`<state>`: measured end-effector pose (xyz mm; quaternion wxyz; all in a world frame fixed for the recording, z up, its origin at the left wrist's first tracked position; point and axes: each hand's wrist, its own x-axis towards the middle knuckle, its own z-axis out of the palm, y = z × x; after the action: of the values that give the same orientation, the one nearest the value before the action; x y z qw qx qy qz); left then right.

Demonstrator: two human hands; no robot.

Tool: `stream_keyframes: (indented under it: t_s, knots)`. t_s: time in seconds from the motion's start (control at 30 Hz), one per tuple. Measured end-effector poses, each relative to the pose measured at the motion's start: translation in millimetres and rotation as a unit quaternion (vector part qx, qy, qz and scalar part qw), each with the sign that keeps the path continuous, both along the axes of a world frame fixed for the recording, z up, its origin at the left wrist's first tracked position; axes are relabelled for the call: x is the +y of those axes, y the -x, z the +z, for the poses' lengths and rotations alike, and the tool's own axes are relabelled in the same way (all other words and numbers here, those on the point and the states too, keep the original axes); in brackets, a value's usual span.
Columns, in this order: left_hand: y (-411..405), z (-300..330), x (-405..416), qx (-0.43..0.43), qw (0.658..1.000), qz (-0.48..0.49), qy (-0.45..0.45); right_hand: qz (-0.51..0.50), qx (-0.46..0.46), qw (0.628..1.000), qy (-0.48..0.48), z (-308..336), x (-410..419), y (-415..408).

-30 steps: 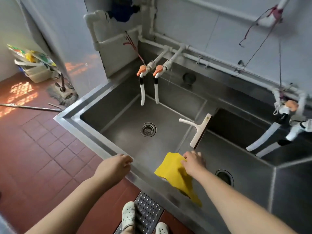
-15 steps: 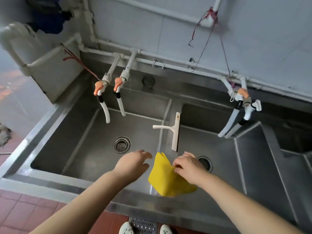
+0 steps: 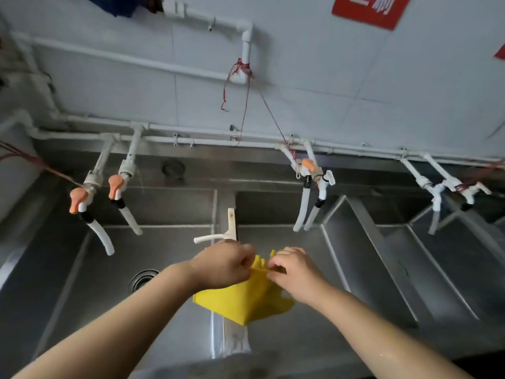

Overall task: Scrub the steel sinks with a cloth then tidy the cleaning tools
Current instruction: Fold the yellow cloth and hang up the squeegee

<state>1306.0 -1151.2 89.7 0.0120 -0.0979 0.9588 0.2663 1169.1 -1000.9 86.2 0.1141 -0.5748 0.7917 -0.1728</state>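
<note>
Both hands now meet on the yellow cloth [image 3: 243,302] above the divider [image 3: 226,337] between two steel sinks; left hand [image 3: 224,265] and right hand [image 3: 293,273] pinch its top edge; likely unfolding before scrubbing; next, press it flat onto steel.

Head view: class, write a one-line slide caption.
Both hands pinch a yellow cloth over the sink divider.

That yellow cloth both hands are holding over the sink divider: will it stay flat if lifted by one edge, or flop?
Likely floppy: the yellow cloth bunches into folds where the left hand and right hand pinch it, and its lower part sags to a point. It looks thin, so probably light. It may be damp, given the wet-looking divider below it.
</note>
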Motion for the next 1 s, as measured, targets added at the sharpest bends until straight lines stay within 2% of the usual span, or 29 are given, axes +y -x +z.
stream_keyframes:
  t_s: [0.17, 0.27, 0.4, 0.57, 1.0]
  knots:
    - [13, -7, 8, -0.049, 0.999, -0.008, -0.008, -0.017, -0.034, 0.999, 0.018, 0, 13, 7]
    - [20, -26, 6, -0.047, 0.998, 0.015, 0.03, -0.037, -0.045, 0.998, 0.005, -7, 18, 15]
    - [27, -58, -6, -0.047, 0.991, 0.115, 0.043, -0.086, -0.079, 0.993, 0.01, -18, 26, 31]
    - [38, -94, -33, -0.092, 0.965, 0.243, 0.038, -0.106, -0.108, 0.988, -0.004, -41, 34, 64]
    - [99, -159, -82, -0.184, 0.907, 0.36, 0.117, -0.14, -0.162, 0.976, -0.043, -117, 39, 164]
